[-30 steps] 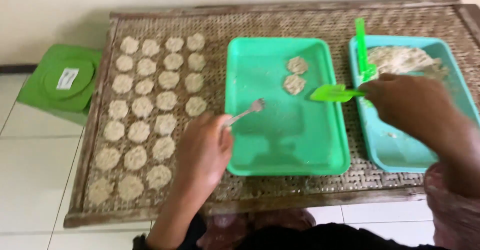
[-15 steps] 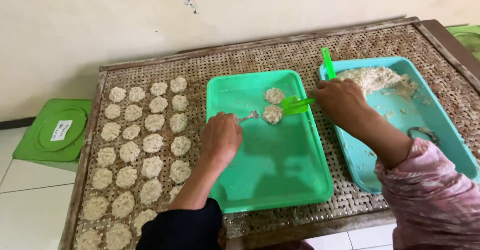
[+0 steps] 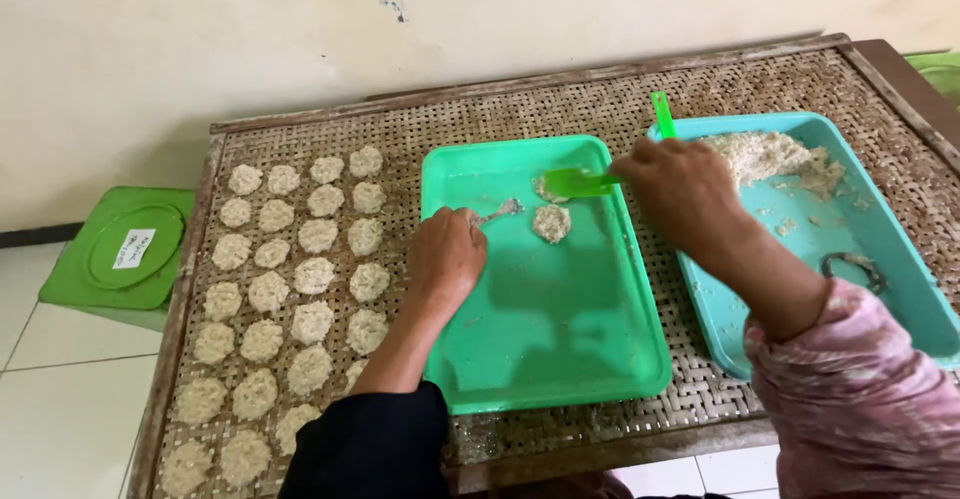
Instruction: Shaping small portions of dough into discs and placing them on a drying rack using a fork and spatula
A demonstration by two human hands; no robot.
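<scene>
My left hand [image 3: 446, 254] grips a metal spoon [image 3: 500, 210] whose bowl rests on the green tray [image 3: 560, 339] beside a round flattened patty [image 3: 551, 223]. My right hand [image 3: 672, 187] holds a flat green spatula [image 3: 578, 182] pressed over a second patty at the tray's far end. Both hands hover over that tray's far half. A turquoise tray [image 3: 880, 259] to the right holds a heap of pale dough mixture [image 3: 765, 155], with a green stick [image 3: 662, 115] standing at its far left corner.
Several rows of flattened patties [image 3: 290, 279] lie on the woven rattan table [image 3: 560, 99] to the left. A green lidded bin [image 3: 125, 249] stands on the tiled floor at the left. A metal ring [image 3: 850, 265] lies in the turquoise tray. A wall runs behind.
The view has shifted and drawn closer. My right hand has brought the green spatula from near the turquoise tray onto the far patty. My left hand with the spoon has moved up next to the patties.
</scene>
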